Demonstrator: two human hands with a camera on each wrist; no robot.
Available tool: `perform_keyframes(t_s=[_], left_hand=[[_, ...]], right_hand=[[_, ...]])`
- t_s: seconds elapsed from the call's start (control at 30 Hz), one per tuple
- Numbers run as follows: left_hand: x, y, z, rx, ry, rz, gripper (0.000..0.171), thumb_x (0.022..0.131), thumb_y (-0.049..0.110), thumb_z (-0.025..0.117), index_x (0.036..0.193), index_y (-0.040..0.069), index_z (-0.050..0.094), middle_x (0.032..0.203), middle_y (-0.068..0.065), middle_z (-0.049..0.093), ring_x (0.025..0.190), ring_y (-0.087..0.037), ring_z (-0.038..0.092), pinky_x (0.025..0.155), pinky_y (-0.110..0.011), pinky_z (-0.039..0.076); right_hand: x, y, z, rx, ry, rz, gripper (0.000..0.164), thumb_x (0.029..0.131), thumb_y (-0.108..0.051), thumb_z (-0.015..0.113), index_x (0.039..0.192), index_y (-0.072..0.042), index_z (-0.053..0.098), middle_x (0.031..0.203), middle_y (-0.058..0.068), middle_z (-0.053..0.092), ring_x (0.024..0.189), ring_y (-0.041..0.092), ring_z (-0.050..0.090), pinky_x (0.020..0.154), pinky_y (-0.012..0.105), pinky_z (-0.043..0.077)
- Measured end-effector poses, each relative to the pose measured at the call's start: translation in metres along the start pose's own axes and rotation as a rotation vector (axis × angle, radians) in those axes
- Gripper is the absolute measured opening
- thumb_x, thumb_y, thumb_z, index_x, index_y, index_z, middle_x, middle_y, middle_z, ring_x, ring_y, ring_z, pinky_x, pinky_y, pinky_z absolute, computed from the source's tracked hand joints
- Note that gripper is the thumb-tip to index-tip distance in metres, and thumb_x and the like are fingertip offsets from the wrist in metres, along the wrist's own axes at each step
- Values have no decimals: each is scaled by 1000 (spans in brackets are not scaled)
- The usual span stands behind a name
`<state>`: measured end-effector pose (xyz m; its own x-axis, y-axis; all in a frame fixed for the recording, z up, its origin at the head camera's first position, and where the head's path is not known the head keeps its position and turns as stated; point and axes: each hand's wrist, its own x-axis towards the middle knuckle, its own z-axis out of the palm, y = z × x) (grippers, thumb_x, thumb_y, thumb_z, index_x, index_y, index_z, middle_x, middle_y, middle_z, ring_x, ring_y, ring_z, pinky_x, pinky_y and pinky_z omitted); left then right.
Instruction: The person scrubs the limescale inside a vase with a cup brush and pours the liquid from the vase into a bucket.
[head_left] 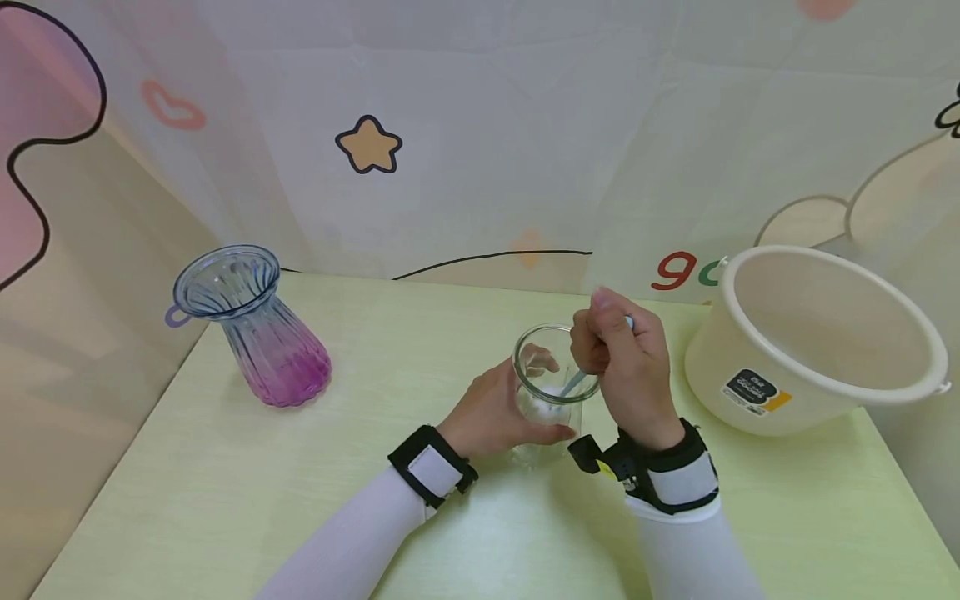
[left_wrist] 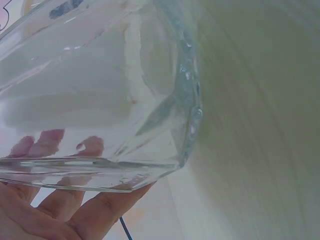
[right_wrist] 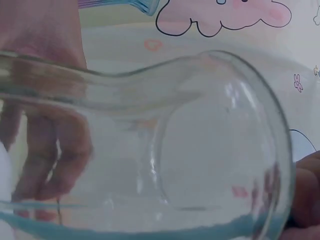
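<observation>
My left hand (head_left: 487, 412) grips a clear glass vase (head_left: 551, 396) from its left side, thumb in front and fingers behind. The vase's mouth faces up and toward me. My right hand (head_left: 628, 367), fingers curled, holds a brush by its light blue handle (head_left: 573, 383), which runs down through the mouth. A white brush head shows blurred through the glass. In the left wrist view, my fingers (left_wrist: 102, 210) lie along the faceted vase wall (left_wrist: 90, 105) near its thick base. In the right wrist view, the blue handle (right_wrist: 175, 235) lies inside the flared neck.
A blue-to-pink ribbed glass vase (head_left: 288, 354) stands at the left of the pale table (head_left: 420, 350), a small purple ring by its rim. The cream bucket (head_left: 705, 367) with a label is close on the right. A printed cloth backdrop (head_left: 480, 150) rises behind the table.
</observation>
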<state>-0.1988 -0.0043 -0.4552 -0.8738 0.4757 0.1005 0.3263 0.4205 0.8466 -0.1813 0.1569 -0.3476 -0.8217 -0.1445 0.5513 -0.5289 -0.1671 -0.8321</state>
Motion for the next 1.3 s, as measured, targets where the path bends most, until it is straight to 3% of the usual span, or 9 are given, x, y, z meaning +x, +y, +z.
perform_keyframes(t_s=[0.23, 0.4, 0.53, 0.8, 1.3], left_hand=[[0, -1, 0, 1, 11, 0, 82, 70, 47, 94, 137, 31, 50, 129, 11, 63, 108, -10, 62, 91, -30, 54], [0, -1, -1, -6, 6, -4, 80, 70, 47, 94, 135, 33, 50, 126, 13, 63, 107, -11, 62, 89, -30, 54], [0, 0, -1, -19, -1, -12, 80, 70, 46, 95, 136, 32, 50, 125, 14, 62, 108, -10, 62, 90, -31, 54], [1, -1, 0, -18, -14, -6, 81, 72, 47, 93, 137, 31, 49, 134, 4, 64, 109, -9, 62, 92, -33, 54], [1, -1, 0, -3, -16, -5, 82, 71, 48, 93, 137, 29, 48, 128, 2, 66, 108, -10, 62, 92, -32, 54]], right_hand=[[1, -11, -2, 91, 5, -113, 46, 111, -15, 39, 67, -3, 32, 56, 2, 22, 46, 15, 21, 42, 29, 14], [0, -15, 0, 93, 20, -162, 45, 111, -14, 42, 69, -1, 33, 56, 2, 23, 46, 14, 21, 41, 27, 15], [0, -14, 2, 9, 24, -100, 42, 110, -10, 38, 69, -2, 33, 55, 3, 25, 46, 15, 22, 42, 28, 15], [1, 1, 2, -164, 14, 138, 46, 111, -16, 44, 68, -2, 37, 56, 2, 28, 47, 17, 26, 44, 32, 18], [0, 0, 2, -128, -11, 146, 47, 111, -19, 44, 67, -3, 38, 56, 3, 26, 46, 19, 24, 43, 34, 15]])
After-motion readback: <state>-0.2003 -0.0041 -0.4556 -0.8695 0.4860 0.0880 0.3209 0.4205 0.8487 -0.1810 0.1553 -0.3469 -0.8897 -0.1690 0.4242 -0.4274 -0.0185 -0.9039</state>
